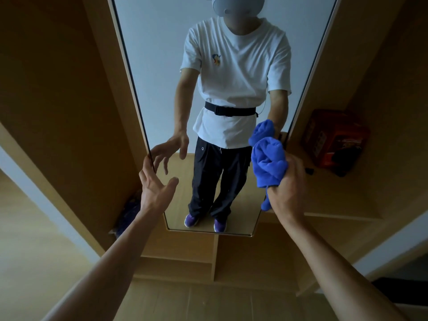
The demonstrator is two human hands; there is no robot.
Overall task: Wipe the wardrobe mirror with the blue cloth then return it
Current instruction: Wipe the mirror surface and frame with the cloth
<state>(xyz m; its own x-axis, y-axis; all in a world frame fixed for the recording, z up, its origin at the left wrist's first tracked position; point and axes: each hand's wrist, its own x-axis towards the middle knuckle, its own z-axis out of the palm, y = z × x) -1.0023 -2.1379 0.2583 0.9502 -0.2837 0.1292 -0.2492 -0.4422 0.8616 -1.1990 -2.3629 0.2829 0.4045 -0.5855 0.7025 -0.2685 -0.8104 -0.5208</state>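
Blue cloth in R hand, fingers hidden; mirror top off-frame

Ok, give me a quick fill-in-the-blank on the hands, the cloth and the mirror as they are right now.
1. The right hand grips a bunched ____ cloth.
2. The left hand, empty with fingers spread, is at the mirror, by its ____ edge.
3. The person reflected in the mirror wears a ____ T-shirt.

Missing words: blue; left; white.
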